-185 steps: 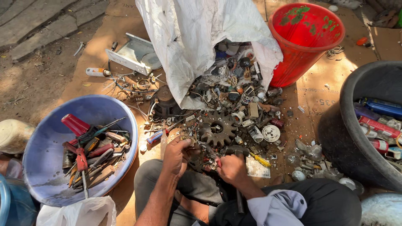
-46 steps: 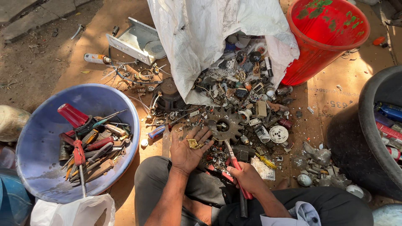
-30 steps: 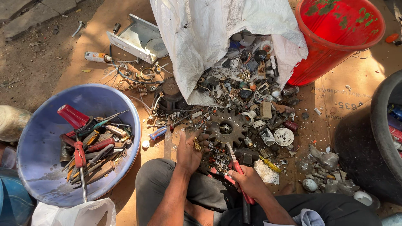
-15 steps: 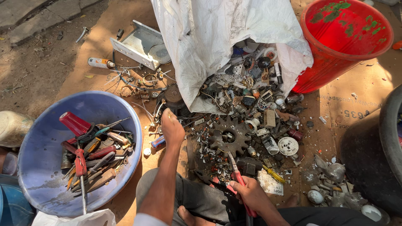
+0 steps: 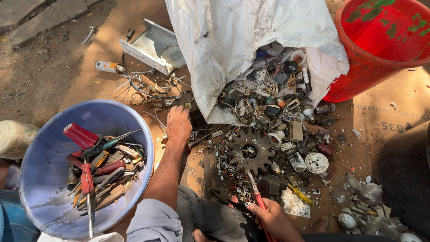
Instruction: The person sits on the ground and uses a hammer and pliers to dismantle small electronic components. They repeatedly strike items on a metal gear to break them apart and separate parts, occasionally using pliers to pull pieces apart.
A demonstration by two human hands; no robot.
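Pliers (image 5: 257, 197) gripped in right hand (image 5: 273, 219) as probe; left hand (image 5: 178, 125) spread, empty, pressing into scrap (image 5: 264, 134) beside sack (image 5: 251, 45).

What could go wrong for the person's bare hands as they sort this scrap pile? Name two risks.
The left hand reaches among loose wires and sharp scrap, so a cut seems likely. The right hand holds red-handled pliers beside the toothed gear; a slip could jab fingers.
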